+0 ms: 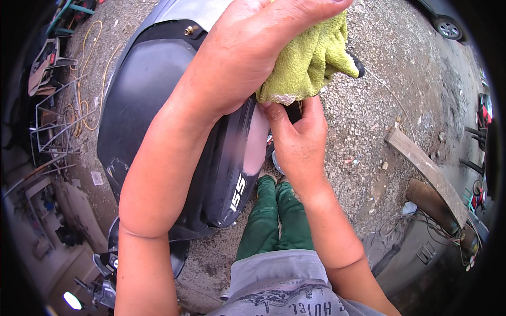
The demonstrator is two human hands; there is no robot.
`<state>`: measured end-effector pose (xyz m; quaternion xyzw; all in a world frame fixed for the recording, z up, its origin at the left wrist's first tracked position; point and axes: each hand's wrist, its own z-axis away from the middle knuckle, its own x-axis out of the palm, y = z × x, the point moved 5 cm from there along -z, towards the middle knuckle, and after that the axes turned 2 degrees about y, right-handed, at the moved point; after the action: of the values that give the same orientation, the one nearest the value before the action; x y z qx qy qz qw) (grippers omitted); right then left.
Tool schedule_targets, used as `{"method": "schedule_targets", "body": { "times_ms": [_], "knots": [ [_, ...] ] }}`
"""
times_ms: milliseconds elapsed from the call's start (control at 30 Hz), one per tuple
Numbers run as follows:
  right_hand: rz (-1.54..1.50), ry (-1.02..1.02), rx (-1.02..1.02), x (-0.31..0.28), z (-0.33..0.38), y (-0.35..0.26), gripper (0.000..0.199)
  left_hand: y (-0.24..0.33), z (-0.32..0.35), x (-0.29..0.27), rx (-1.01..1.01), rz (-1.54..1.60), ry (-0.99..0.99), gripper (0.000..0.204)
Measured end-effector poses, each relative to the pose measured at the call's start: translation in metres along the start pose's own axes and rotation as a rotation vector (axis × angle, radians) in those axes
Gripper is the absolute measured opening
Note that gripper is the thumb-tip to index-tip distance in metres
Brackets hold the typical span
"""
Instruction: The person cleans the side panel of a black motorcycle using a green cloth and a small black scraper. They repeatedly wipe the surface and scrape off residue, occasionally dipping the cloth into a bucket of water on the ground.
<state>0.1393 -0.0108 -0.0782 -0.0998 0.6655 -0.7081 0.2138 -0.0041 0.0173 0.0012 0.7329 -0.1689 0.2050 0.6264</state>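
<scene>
A yellow-green cloth (311,60) is bunched at the rear end of a dark motorbike (153,68), with a black tip (360,67) showing at its right side. My left hand (253,45) lies over the cloth from the left, one digit stretched across its top; the other fingers are hidden or cut off by the upper edge. Below the cloth, my right hand (301,138) closes at its lower edge, the thumb bent inward and the remaining fingers mostly hidden. The bike's black side panel (221,184), with white printed figures and a pale pinkish section, passes beneath my left wrist.
Gravel (358,121) surrounds the bike. A wooden plank (427,171) lies to the right beside a rusty pipe-like piece (435,205) and tangled wires. At the left are a yellow hose (84,100) and metal frames (50,121). A parked car (445,21) stands at the far right.
</scene>
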Motion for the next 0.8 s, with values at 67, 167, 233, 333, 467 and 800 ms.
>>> {"method": "schedule_targets", "body": {
  "times_ms": [67, 167, 233, 333, 467, 800],
  "knots": [
    [0.056, -0.002, -0.002, 0.001, 0.009, 0.001, 0.027, 0.008, 0.003, 0.002, -0.076, 0.046, -0.012, 0.03],
    [0.164, -0.082, -0.141, -0.004, 0.053, 0.007, 0.025, 0.008, 0.004, 0.006, -0.09, -0.011, 0.102, 0.029],
    [0.231, -0.047, -0.281, -0.011, 0.056, 0.007, 0.026, 0.002, 0.004, 0.005, -0.024, -0.064, 0.117, 0.028],
    [0.268, 0.015, -0.202, -0.002, 0.015, -0.011, 0.027, -0.001, 0.002, -0.002, 0.012, -0.037, 0.006, 0.028],
    [0.216, 0.006, -0.065, -0.004, 0.022, -0.004, 0.027, 0.007, 0.005, 0.009, -0.107, 0.033, 0.071, 0.028],
    [0.177, 0.016, -0.11, -0.003, 0.013, -0.004, 0.027, -0.007, 0.004, 0.003, -0.128, 0.024, 0.071, 0.03]
  ]
}}
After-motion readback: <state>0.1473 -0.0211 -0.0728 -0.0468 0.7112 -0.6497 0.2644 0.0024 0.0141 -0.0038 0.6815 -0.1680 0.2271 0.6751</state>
